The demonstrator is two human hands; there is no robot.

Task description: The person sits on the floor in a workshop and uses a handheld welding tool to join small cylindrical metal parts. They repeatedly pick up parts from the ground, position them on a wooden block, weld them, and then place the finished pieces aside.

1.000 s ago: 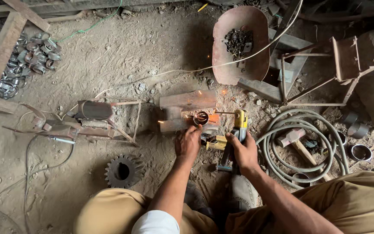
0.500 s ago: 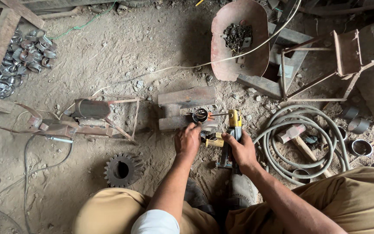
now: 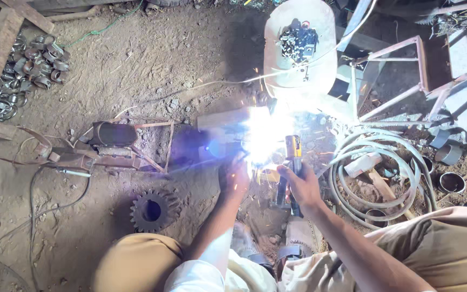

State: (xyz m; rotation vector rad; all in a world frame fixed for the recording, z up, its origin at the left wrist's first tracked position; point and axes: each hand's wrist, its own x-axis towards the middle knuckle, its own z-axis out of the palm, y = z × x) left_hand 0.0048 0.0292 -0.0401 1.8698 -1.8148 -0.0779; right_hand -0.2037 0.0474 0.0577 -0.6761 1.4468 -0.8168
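A bright white welding arc (image 3: 263, 135) flares on the dirt floor in front of me, throwing sparks and hiding the small metal workpiece beneath it. My right hand (image 3: 300, 184) grips a yellow and black welding electrode holder (image 3: 293, 154), its tip pointing into the glare. Just left of the arc, my left hand (image 3: 233, 176) rests on the ground at the workpiece; glare hides what its fingers hold. A flat metal block (image 3: 225, 118) lies behind the arc.
A toothed gear (image 3: 152, 210) lies on the floor at lower left. A rusty frame with a dark cylinder (image 3: 113, 134) sits left. Metal rings (image 3: 25, 65) are piled at upper left. A coiled hose (image 3: 385, 162) and hammer lie right. A pan of scrap (image 3: 298, 43) stands behind.
The welding arc has struck: a bright flare and sparks now cover the workpiece that was plainly visible before. Both hands stay in nearly the same place.
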